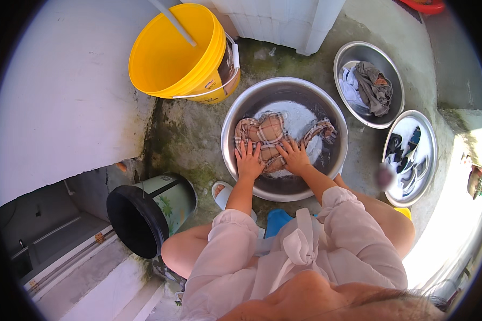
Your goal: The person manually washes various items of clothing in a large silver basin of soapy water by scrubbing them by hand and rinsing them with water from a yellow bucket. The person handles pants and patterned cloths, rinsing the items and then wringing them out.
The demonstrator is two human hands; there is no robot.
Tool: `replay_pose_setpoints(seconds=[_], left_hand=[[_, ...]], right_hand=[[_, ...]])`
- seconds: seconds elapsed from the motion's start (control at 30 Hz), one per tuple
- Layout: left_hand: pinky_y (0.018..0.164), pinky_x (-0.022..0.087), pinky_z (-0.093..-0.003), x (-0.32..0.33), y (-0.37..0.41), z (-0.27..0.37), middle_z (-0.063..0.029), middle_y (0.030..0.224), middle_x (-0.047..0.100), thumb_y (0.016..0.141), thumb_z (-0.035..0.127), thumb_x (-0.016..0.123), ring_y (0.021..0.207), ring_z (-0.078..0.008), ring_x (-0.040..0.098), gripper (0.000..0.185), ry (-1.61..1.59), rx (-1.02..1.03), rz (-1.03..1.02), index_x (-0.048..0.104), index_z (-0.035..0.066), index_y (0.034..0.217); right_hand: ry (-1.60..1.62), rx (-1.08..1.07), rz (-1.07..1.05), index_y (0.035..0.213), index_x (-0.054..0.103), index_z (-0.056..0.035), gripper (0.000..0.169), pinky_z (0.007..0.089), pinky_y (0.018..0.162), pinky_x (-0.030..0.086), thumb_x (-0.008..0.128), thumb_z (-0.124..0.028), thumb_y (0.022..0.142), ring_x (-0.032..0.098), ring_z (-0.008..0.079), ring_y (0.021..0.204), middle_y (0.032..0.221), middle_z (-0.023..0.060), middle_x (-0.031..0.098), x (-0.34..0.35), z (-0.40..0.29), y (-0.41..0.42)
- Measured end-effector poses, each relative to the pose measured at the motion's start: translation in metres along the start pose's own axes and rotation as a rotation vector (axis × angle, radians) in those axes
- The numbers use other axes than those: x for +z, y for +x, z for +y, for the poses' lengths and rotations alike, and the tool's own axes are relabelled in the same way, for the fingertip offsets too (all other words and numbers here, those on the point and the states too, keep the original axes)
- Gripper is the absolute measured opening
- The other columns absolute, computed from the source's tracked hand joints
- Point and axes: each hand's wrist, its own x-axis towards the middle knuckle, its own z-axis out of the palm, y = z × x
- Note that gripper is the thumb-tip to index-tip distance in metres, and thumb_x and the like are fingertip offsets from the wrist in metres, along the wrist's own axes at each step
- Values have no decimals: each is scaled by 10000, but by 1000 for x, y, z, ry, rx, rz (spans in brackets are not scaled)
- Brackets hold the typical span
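A large stainless steel basin [228,120] stands on the floor before me, with water and white suds [296,112] in it. Tan plaid cloth [270,127] lies bunched in the water, part of it puffed up and one twisted length reaching to the right. My left hand [249,161] presses on the cloth's near left part, fingers spread. My right hand [295,157] is also spread, resting on the cloth near the basin's middle. Neither hand visibly grips a fold; the fingertips touch the wet fabric.
A yellow bucket [164,60] with a pale pole inside stands at upper left. A dark-mouthed bucket [134,220] lies tilted at left. To the right, one metal basin [347,100] holds grey and white clothes; another basin [431,160] holds shoes in suds. The concrete floor [193,128] is mossy.
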Motion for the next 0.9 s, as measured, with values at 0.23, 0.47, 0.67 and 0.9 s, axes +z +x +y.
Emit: replay_pose_setpoints(seconds=[0.23,0.47,0.67,0.9], left_hand=[[877,425,-547,-18,53,66,-199,1412,277,789,416,592,1293,-382,282,663,-192,-241,-452,362,162,1356],[760,472,-472,-43,79,31,-163,1079,586,793,269,612,958,-340,573,369,-75,124,455,533,86,1103],[782,472,-446,-26,64,-34,-209,1226,475,822,210,577,990,-359,566,352,-537,-490,-30,507,60,1133],[1046,231,-501,-47,-2,36,-150,1430,296,817,287,597,1322,-327,258,616,-293,-165,496,367,149,1372]], right_hand=[[77,295,-45,1388,298,-233,706,559,1019,288,631,-232,766,187,397,1345,1460,44,248,16,45,40],[45,175,318,1325,392,-199,560,468,861,432,549,-141,790,451,325,1125,1386,126,330,15,59,2],[-38,391,-25,1168,551,-100,399,447,843,456,574,-158,774,493,307,1088,1284,104,454,15,129,7],[-114,-81,-37,1293,458,-99,645,502,999,319,650,-379,745,400,301,1234,1265,127,469,-31,34,28]])
